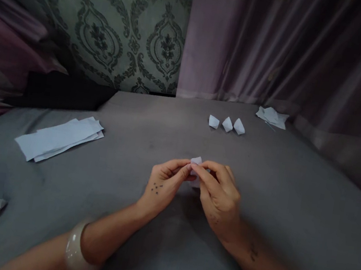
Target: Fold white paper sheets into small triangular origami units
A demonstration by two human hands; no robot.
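A small piece of folded white paper point(196, 160) is held up between both hands, above the grey sheet. My left hand point(164, 182) pinches it from the left between thumb and fingers. From the right, my right hand point(221, 194) grips the same paper, its thumb and index finger close to the left thumb. Part of the paper shows below the fingers; the rest is hidden behind them. Farther back stand three small folded paper shapes in a row: a left one point(213, 122), a middle one point(227, 124) and a right one point(239, 127).
A stack of long white paper strips point(60, 136) lies at the left on the grey sheet point(147, 125). Crumpled paper scraps point(271, 117) lie at the far right, near the curtain point(250, 41). A dark cloth point(64, 91) is at the back left. A pixelated patch covers the lower left corner.
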